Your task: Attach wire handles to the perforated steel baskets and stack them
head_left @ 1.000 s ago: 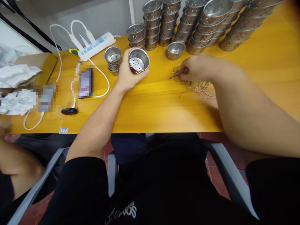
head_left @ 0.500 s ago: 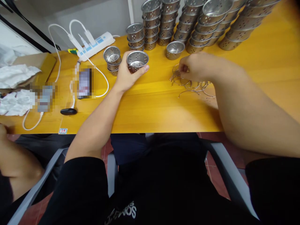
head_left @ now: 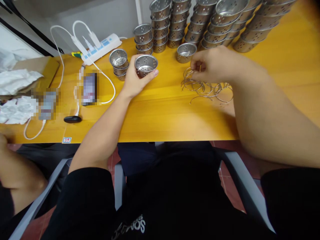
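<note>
My left hand [head_left: 136,78] is wrapped around a perforated metal strainer cup [head_left: 146,66], its open mouth facing up, thumb along the near side. Just to its left stands a short stack of similar cups [head_left: 119,61]. Over a loose tangle of thin curved metal wires [head_left: 203,88] is my right hand [head_left: 208,66], fingers curled together in a pinch. Its fingertips are close to the upper wires; whether a wire is between them is hard to see. Behind that hand a single strainer cup [head_left: 186,53] sits upright on the table.
Tall stacks of strainer cups [head_left: 212,36] line the back of the yellow table [head_left: 160,116]. On the left are a white power strip [head_left: 102,50] with cables, a phone [head_left: 89,89], a black oval object [head_left: 72,119] and crumpled white wrapping [head_left: 18,80]. Another person's arm [head_left: 20,166] is at far left.
My right hand has risen slightly and shifted a little over the wires, showing more of the tangle beneath. My left hand keeps its hold on the strainer cup, almost still.
</note>
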Available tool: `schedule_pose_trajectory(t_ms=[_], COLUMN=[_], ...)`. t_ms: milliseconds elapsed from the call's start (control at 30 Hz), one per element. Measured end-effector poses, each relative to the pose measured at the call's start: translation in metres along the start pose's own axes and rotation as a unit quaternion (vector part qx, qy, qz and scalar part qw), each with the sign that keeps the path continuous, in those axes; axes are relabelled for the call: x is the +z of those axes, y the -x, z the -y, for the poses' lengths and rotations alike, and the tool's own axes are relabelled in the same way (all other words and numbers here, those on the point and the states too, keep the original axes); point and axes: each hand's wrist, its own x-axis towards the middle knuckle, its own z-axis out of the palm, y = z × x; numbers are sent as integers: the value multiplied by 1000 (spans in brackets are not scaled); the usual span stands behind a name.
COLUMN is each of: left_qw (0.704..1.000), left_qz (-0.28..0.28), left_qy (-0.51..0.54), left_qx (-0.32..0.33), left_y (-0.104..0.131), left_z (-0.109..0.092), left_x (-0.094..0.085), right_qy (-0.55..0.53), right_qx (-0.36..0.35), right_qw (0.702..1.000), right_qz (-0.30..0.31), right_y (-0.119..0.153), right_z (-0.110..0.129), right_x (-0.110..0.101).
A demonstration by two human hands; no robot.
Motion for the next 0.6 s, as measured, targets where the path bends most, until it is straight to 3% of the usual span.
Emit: schedule_pose_trajectory(t_ms=[200,367,600], left_qw=[1000,1000,999], left_qz=[-17,-7,30], left_qy=[1,3,-6], left_qx=[-7,1,-7], left_y=[0,1,6], left_z=[-6,-7,-13], left_x=[3,5,19], right_qy=[-227,-296,-418], right_qx=[-39,-61,-96], right_qw=[971,947,887], right_qz=[-71,-106,-174], right_y=[-5,-9,-14], right_z=[10,19,39], right_x=[22,36,41])
